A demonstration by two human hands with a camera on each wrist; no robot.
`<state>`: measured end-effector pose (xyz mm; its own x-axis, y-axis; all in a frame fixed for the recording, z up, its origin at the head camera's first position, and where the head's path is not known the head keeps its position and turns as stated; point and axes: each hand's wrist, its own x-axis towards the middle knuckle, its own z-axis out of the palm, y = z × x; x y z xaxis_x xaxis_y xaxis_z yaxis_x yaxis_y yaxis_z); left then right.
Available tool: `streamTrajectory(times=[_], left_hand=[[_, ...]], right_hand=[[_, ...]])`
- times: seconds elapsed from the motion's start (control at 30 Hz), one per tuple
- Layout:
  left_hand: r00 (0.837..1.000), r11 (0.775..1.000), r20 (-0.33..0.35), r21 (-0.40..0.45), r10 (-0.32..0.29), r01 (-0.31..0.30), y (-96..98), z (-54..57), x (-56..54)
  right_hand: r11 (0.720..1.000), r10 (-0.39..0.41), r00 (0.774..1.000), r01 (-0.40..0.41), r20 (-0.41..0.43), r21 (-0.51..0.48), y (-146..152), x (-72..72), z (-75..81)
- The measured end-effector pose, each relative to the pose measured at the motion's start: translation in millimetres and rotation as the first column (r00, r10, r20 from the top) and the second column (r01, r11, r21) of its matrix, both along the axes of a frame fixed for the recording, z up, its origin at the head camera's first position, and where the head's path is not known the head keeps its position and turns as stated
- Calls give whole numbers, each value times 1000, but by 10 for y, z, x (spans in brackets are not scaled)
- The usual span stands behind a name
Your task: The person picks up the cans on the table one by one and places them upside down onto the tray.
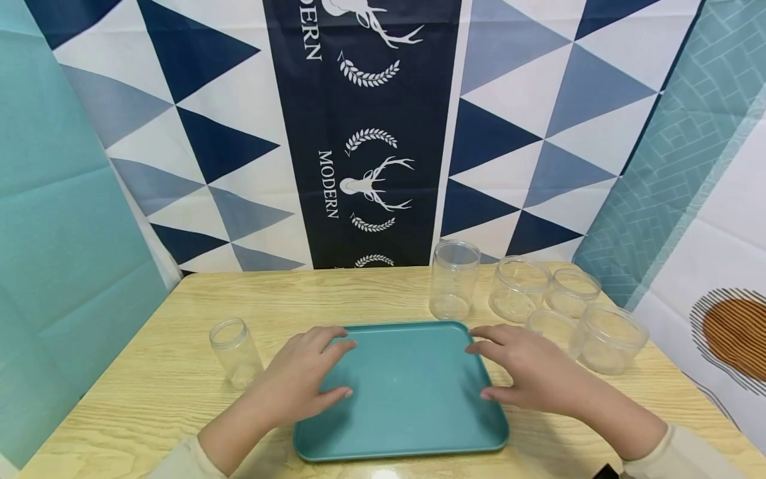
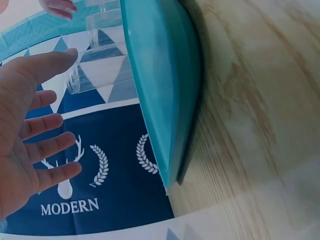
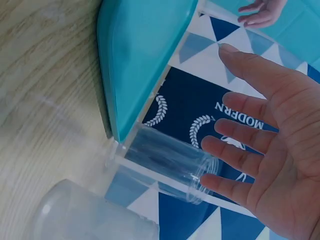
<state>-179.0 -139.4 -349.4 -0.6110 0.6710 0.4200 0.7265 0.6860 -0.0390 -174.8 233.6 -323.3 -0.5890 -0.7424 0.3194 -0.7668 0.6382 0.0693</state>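
Observation:
A teal rectangular tray [image 1: 401,392] lies flat on the wooden table. Over its left edge hovers my left hand [image 1: 302,376], fingers spread and loosely bent, holding nothing. Above the right edge is my right hand [image 1: 526,372], also with relaxed fingers and nothing in it. Both wrist views show air between the palms and the tray; the left hand [image 2: 30,125] and the right hand [image 3: 270,135] appear above the rim. Just left of the left hand stands a small clear jar [image 1: 235,352]. Behind and right of the right hand are several clear jars, partly overlapped by it.
A tall clear jar [image 1: 455,279] stands behind the tray's back right corner. Wider clear jars [image 1: 519,289], [image 1: 607,339] cluster at the right table edge. A patterned cloth [image 1: 371,133] hangs behind the table [image 1: 149,399], with teal cloth on the left.

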Motion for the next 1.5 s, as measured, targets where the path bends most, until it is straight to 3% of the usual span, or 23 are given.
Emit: streamTrajectory(times=[0.3, 0.57, 0.73, 0.9, 1.13, 1.5], left_hand=[[998, 998, -68, 57, -18, 21, 110, 48, -95], [999, 989, -48, 142, -25, 32, 227, 109, -201], [999, 971, -36, 239, -6, 14, 318, 107, -240], [1000, 949, -7, 317, -3, 5, 393, 110, -281], [997, 934, 77, 358, -18, -10, 470, 113, -366], [974, 917, 227, 393, -27, -67, 548, 79, -488]], right_hand=[[1000, -8, 1000, 8, -18, -6, 20, -58, 105], [999, -46, 998, 45, -53, -16, 23, -167, 200], [998, -60, 997, 59, -48, -17, 37, -248, 276], [998, -58, 997, 57, -55, -29, 38, -336, 362], [996, -88, 996, 88, -21, -24, 10, -460, 491], [991, -133, 991, 133, 6, 0, -24, -732, 596]])
